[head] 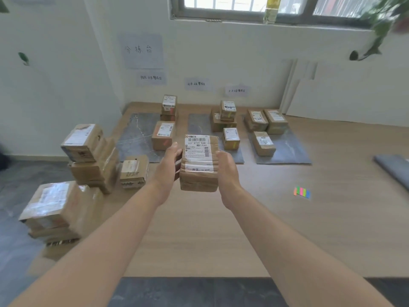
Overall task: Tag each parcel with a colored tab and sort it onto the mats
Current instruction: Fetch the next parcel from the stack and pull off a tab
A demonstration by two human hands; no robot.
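Several stacked boxes (88,156) stand at the left edge of the desk (199,229). Mid-frame, the left hand (167,168) and right hand (226,171) grip a labelled parcel (199,167) by its sides, held above the desk before three grey mats (137,138). Colored tabs (302,192) lie rightward on the desk.

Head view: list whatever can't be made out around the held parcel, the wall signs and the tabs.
Head view throughout.
Parcel: underside and far face hidden by its own bulk; any tab there unseen.
Left hand and right hand: fingers mostly hidden behind the parcel.
Wall signs: too small to read.
Tabs: blurred, count unclear.
Grey sheet: cut off by the right edge.
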